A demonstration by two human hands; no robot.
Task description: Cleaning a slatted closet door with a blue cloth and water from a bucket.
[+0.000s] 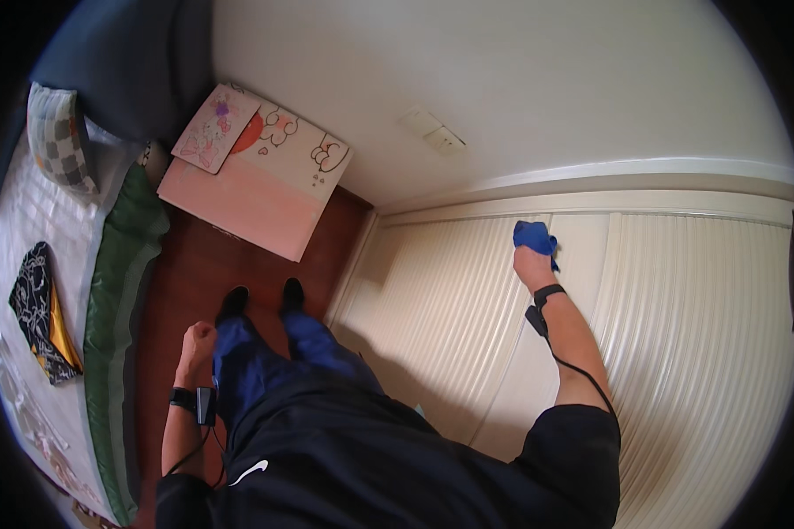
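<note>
My right hand (534, 263) is reached out to the right, gripping a blue cloth (533, 238) against the cream ribbed sliding door (450, 284) of a wardrobe. The cloth bunches over my fingers and hides them, and one end hangs loose at the side. It lies near a door's upper edge, by a smooth upright strip (572, 264). My left hand (199, 340) hangs down by my left thigh, its fingers curled in, with nothing visible in them. A black strap with a small cabled device sits on each wrist.
To the left stands a bed with a green-edged cover (116, 317), a checked pillow (59, 139) and a folded black-and-yellow patterned cloth (43, 317). A pink cartoon-printed box (264, 205) with a flat printed board (215, 129) on it occupies the corner. Wall sockets (431, 130) are above the reddish floor (192, 258).
</note>
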